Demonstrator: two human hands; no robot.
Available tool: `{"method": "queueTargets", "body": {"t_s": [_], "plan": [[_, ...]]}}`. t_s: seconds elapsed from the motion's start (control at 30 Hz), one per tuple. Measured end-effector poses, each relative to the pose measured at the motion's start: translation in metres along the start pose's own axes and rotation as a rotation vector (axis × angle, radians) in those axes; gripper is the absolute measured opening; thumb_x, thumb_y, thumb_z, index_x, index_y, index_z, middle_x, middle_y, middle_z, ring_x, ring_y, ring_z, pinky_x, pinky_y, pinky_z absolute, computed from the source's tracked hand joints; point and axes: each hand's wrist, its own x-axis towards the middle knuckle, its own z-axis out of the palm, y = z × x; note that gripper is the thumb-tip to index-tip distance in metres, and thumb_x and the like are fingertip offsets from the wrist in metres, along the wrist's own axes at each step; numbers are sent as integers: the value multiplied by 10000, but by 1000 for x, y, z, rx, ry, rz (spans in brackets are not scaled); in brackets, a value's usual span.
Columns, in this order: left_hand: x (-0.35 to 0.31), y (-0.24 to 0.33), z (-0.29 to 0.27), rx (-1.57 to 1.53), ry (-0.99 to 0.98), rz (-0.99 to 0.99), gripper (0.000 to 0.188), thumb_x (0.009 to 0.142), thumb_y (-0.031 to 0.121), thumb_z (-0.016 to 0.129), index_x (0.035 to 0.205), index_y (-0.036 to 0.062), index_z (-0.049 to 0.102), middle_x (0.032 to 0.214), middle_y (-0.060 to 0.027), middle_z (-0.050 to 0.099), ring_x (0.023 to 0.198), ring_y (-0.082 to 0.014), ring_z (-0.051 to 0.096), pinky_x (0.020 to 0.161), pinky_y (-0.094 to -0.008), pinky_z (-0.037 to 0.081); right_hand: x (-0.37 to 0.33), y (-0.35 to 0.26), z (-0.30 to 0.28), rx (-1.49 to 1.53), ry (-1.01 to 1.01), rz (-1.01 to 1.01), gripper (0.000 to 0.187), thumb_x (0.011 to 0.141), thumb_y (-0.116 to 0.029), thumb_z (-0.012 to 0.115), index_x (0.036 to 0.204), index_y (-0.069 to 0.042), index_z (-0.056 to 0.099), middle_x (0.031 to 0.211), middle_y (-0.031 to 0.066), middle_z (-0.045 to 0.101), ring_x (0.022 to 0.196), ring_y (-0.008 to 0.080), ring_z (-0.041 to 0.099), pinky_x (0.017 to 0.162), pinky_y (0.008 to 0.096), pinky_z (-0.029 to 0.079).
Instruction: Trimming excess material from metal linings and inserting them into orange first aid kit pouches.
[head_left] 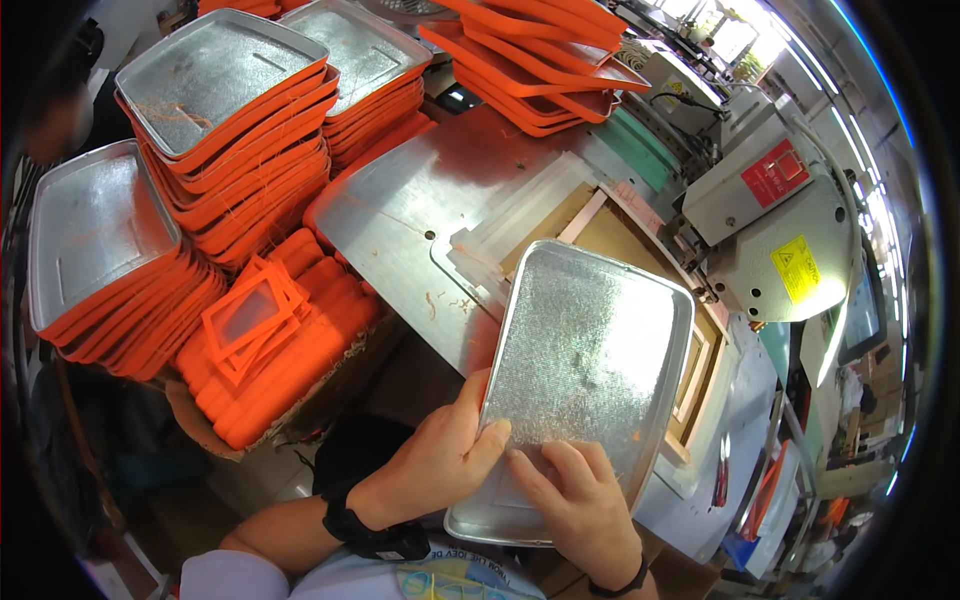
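Observation:
A rectangular silver panel with rounded corners and a textured, shiny face lies tilted in front of me. My left hand grips its left edge, thumb on the face and fingers behind. At the panel's lower part, my right hand has its fingers bent and drawn together against the face. The fingertips are close to my left thumb. Whatever they pinch, if anything, is too small to make out. A faint clear patch shows on the panel beside them.
Stacks of silver-faced orange trays rise at the far left. Orange frames lie on orange pieces in a cardboard box. A machine head overhangs the metal worktable at right, above a wooden frame. More orange trays stand behind.

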Motion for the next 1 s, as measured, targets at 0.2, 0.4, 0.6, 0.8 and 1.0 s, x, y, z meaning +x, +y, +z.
{"method": "queueTargets", "body": {"t_s": [0.2, 0.4, 0.6, 0.8, 1.0], "plan": [[-2, -2, 0, 29, 2, 5, 491, 949, 106, 484, 1382, -55, 315, 1033, -314, 625, 985, -428, 644, 848, -434, 498, 0, -1, -2, -2, -31, 14, 404, 722, -10, 618, 1118, -79, 658, 1074, 108, 543, 947, 283, 563, 793, 352, 507], [0, -2, 1, 13, 9, 15, 493, 948, 102, 483, 1384, -52, 311, 1018, -307, 630, 969, -430, 647, 835, -437, 503, 1, -3, 1, -45, 0, 4, 377, 717, -5, 622, 1086, -72, 656, 1062, 106, 534, 946, 281, 562, 791, 353, 505], [-1, -1, 0, 24, 7, 13, 491, 948, 107, 482, 1382, -49, 313, 1024, -313, 627, 985, -438, 641, 843, -439, 500, 0, -2, 2, -46, 6, 6, 355, 706, 7, 631, 1053, -67, 656, 1062, 106, 530, 939, 276, 561, 773, 339, 505], [-1, -2, 1, 24, 8, 10, 485, 947, 109, 484, 1375, -49, 319, 1024, -316, 625, 987, -444, 637, 844, -439, 501, 0, -1, 2, -46, -15, 7, 376, 701, 16, 636, 1067, -71, 658, 1059, 106, 529, 936, 281, 562, 770, 335, 506], [0, -2, 1, 13, 7, 0, 483, 949, 108, 483, 1374, -53, 321, 1029, -315, 626, 988, -445, 637, 847, -440, 500, 1, -3, 3, -28, 11, 20, 386, 703, 17, 640, 1077, -76, 663, 1065, 109, 532, 940, 287, 564, 771, 338, 508]]}}
